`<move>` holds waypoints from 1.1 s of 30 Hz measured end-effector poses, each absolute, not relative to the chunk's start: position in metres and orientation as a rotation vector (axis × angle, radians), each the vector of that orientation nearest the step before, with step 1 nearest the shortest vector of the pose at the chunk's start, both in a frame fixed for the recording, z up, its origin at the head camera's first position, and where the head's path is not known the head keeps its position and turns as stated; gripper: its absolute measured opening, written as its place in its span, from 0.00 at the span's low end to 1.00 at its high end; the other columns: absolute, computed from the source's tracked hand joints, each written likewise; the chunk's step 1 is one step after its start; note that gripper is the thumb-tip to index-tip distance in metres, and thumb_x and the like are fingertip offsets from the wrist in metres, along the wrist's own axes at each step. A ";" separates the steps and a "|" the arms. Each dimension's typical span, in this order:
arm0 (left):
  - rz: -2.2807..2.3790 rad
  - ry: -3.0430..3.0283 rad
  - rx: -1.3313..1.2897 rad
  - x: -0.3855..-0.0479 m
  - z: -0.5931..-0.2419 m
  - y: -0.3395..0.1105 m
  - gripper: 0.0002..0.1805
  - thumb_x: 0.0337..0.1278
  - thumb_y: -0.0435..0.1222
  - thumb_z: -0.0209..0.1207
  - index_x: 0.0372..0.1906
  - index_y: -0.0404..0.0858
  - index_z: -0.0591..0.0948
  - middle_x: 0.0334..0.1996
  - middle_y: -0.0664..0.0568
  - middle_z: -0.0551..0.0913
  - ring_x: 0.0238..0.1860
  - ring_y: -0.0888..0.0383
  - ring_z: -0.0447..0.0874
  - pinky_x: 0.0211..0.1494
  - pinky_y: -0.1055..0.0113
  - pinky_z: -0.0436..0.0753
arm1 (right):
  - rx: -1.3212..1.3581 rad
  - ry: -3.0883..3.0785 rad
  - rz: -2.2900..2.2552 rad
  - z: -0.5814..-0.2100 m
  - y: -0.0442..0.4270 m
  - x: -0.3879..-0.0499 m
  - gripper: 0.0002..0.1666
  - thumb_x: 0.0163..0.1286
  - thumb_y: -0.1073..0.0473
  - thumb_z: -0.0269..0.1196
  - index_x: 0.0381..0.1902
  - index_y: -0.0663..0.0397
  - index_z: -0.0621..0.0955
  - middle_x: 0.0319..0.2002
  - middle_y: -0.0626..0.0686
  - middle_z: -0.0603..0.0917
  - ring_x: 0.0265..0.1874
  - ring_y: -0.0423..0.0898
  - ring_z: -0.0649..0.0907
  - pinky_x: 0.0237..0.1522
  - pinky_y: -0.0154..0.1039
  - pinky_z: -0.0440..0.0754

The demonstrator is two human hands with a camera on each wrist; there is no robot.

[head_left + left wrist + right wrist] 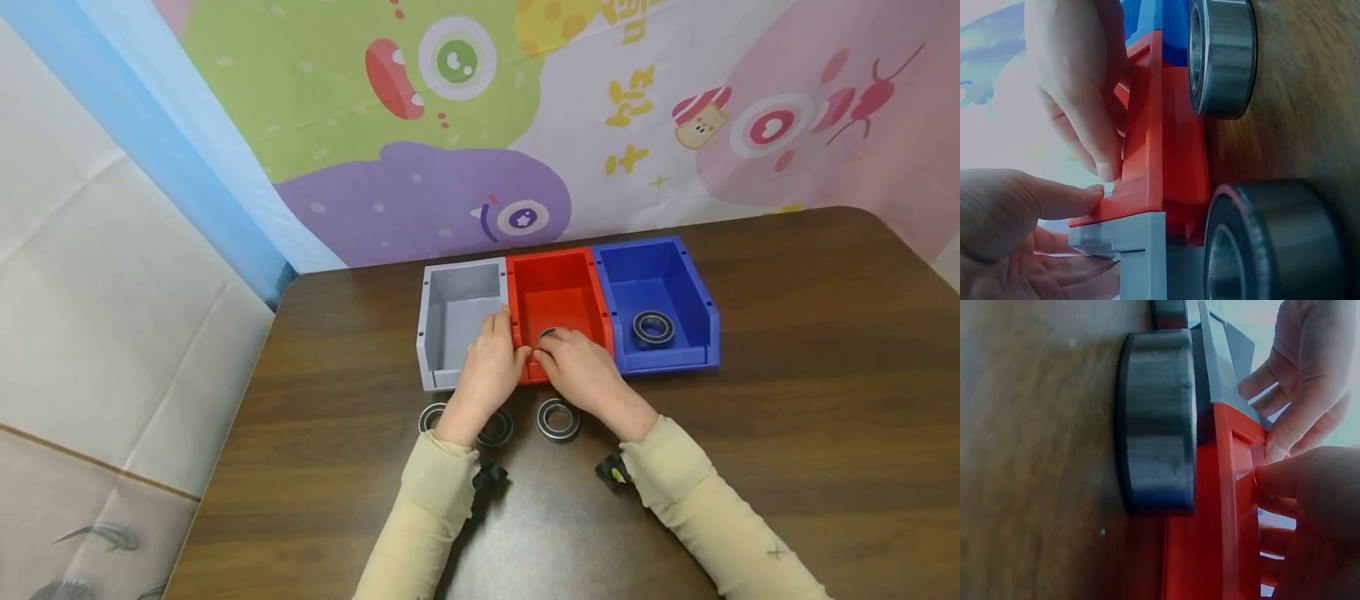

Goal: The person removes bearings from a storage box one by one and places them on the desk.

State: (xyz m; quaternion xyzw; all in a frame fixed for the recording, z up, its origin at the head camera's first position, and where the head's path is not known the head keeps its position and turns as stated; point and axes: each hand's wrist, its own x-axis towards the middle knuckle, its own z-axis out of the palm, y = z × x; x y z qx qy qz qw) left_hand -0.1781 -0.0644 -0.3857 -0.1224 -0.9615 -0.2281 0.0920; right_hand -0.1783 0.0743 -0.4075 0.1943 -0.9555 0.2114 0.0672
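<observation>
In the head view, a bearing [551,332] shows partly in the red bin [562,308], under the fingers of the right hand [588,375], which grips it; the hand hides most of it. My left hand [489,367] straddles the wall between the grey bin [463,321] and the red one, fingers on the grey side and thumb on the red side, pinching it. The left wrist view has the left thumb at the red bin's [1154,137] front corner, close to the right fingers. Both hands nearly meet at that corner in the right wrist view, over the red bin [1225,487].
The blue bin [660,362] at the right holds one bearing [653,329]. On the table [787,375], before the bins, lie a bearing [558,420] and two others [495,427], [432,417] partly behind the left forearm. A patterned cloth [600,108] hangs behind.
</observation>
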 end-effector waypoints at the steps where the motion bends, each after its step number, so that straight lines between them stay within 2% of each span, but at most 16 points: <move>1: -0.676 -2.855 -0.364 -0.178 -0.386 -0.064 0.31 0.52 0.35 0.61 0.60 0.28 0.65 0.48 0.36 0.74 0.38 0.40 0.81 0.41 0.52 0.80 | 0.581 -2.882 0.636 -0.408 0.074 -0.179 0.13 0.66 0.54 0.55 0.40 0.54 0.82 0.41 0.55 0.81 0.39 0.52 0.79 0.40 0.47 0.80; 10: -0.668 -2.853 -0.356 -0.177 -0.385 -0.063 0.31 0.52 0.34 0.60 0.60 0.27 0.65 0.48 0.36 0.74 0.36 0.41 0.81 0.39 0.53 0.81 | 0.555 -2.998 0.561 -0.407 0.070 -0.184 0.19 0.68 0.50 0.51 0.41 0.55 0.83 0.40 0.57 0.82 0.37 0.53 0.79 0.41 0.48 0.79; 19: -0.638 -2.828 -0.373 -0.177 -0.386 -0.063 0.31 0.52 0.35 0.60 0.60 0.27 0.65 0.47 0.36 0.74 0.35 0.41 0.81 0.38 0.53 0.81 | 0.633 -3.030 0.493 -0.404 0.070 -0.190 0.19 0.68 0.51 0.50 0.40 0.55 0.83 0.44 0.57 0.81 0.42 0.52 0.80 0.43 0.48 0.79; 25: -0.639 -2.829 -0.371 -0.176 -0.385 -0.063 0.31 0.52 0.35 0.60 0.59 0.26 0.65 0.47 0.36 0.74 0.36 0.41 0.81 0.39 0.53 0.81 | 0.605 -3.025 0.543 -0.404 0.070 -0.191 0.17 0.67 0.52 0.51 0.33 0.55 0.83 0.37 0.56 0.82 0.34 0.52 0.80 0.38 0.46 0.80; 33: -0.636 -2.819 -0.386 -0.176 -0.386 -0.063 0.31 0.52 0.35 0.61 0.59 0.26 0.66 0.47 0.36 0.74 0.35 0.41 0.81 0.39 0.53 0.81 | 0.569 -2.998 0.582 -0.407 0.069 -0.190 0.18 0.67 0.53 0.51 0.34 0.58 0.84 0.36 0.57 0.82 0.33 0.52 0.81 0.38 0.46 0.80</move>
